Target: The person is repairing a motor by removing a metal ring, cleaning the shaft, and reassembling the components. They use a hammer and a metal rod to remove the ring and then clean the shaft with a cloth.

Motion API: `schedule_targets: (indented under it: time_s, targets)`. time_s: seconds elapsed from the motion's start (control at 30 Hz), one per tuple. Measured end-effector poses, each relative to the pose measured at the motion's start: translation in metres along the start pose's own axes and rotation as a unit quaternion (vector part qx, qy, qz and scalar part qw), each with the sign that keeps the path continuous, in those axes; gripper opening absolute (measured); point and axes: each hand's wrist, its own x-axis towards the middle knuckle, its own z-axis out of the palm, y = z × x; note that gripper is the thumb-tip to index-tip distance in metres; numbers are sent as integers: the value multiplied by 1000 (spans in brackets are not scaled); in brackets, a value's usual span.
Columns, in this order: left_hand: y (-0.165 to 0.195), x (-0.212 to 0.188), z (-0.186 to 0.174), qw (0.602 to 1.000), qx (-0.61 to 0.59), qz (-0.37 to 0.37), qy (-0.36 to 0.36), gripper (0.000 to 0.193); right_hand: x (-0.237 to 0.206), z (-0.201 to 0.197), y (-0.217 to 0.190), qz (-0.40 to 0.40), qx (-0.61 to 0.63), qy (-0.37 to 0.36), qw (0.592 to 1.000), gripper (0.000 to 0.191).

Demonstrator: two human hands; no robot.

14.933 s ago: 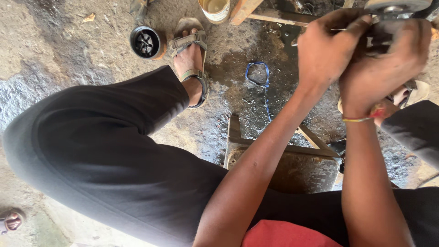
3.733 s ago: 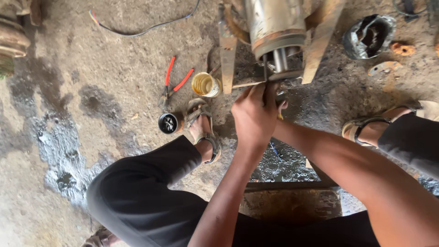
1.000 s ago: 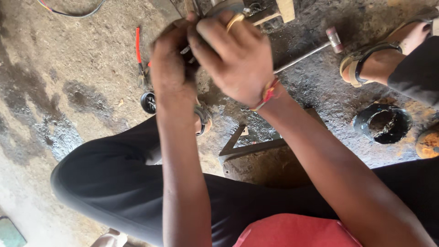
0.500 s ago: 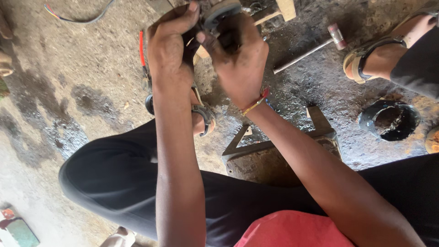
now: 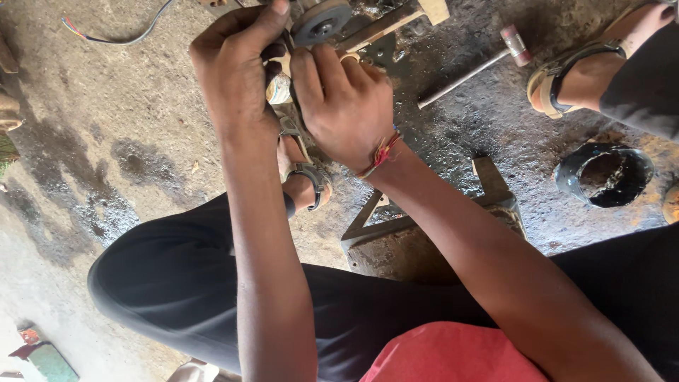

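My left hand [image 5: 237, 67] and my right hand [image 5: 343, 106] are raised together at the top of the head view, both clasped around a dark greasy metal part [image 5: 322, 21] with a round disc-like end. The left thumb presses near the disc's edge. The right hand, with a ring and a red thread band at the wrist, grips the part from below. What lies between the palms is hidden. A metal angle frame [image 5: 488, 191] rests on the oily concrete floor under my forearms.
A hammer [image 5: 474, 67] lies on the floor at upper right, beside my sandalled right foot [image 5: 573, 78]. A black rubber ring or cup [image 5: 601, 173] sits at right. My left sandalled foot [image 5: 304, 177] is under my hands. A coloured wire [image 5: 113, 35] trails at upper left.
Over the last second both hands stayed clasped on the metal part and shifted slightly; the round disc end now shows above my right hand. Earlier I worked at a cylindrical machine.
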Motion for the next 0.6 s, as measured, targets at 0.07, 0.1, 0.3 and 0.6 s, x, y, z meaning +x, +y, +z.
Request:
schedule_targets:
  time_s: [0.07, 0.1, 0.3, 0.6]
  targets:
    - [0, 2, 0, 1000, -10, 6, -7, 21, 3, -1, -1, 25, 64, 21, 997, 26]
    - [1, 3, 1, 1000, -16, 9, -10, 20, 5, -1, -3, 67, 139, 45, 987, 21]
    - [3, 2, 3, 1000, -25, -4, -3, 15, 12, -4, -23, 505, 416, -33, 756, 31]
    - [3, 0, 1, 1000, -16, -5, -2, 12, 12, 1, -9, 157, 168, 42, 972, 14]
